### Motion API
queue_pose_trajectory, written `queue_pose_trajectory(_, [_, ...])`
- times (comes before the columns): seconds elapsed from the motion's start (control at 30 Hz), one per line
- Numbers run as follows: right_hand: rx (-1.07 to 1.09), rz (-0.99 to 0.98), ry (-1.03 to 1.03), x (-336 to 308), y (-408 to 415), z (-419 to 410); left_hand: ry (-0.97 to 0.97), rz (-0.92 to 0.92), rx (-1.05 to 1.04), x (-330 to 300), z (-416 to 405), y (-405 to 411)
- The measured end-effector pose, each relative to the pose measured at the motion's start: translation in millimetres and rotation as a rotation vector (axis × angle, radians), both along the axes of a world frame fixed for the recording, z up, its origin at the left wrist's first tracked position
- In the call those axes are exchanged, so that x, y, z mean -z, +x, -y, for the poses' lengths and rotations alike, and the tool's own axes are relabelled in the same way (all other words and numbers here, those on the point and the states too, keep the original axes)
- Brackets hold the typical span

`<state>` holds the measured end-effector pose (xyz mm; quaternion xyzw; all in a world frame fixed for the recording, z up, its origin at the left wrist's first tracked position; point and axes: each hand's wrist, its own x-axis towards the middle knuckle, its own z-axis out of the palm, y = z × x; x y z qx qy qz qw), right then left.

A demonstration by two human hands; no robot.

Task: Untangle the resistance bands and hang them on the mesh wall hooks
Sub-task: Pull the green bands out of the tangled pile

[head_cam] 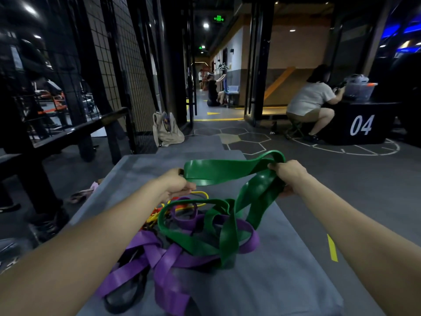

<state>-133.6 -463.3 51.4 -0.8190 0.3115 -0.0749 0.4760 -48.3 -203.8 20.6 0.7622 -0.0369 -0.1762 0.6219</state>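
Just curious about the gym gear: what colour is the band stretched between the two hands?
Green: the resistance band is plain green, seen best in the head view.

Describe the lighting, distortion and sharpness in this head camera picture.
Head view: dim overall, small bright ceiling lights; wide-angle bending tilts the mesh wall inward at the edges; hands, left and right, and green band reasonably sharp; distant corridor soft.

Ahead of me a beige bag (167,130) leans by the wall; to my right someone in a white shirt (311,102) crouches at a black box (362,124) marked 04
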Motion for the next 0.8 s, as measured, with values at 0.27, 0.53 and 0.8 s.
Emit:
queue_pose_trajectory(0.27, [0.054,-0.041,0.031,34,-1,17,0.098,0.087,0.088,41,26,-1])
queue_pose_trajectory(0.53, [0.080,-0.218,-0.086,83,-4,38,0.260,0.318,0.179,73,72,18])
queue_pose_trajectory(0.8, [0.051,-0.402,-0.246,110,-4,49,0.945,0.619,0.314,120,97,46])
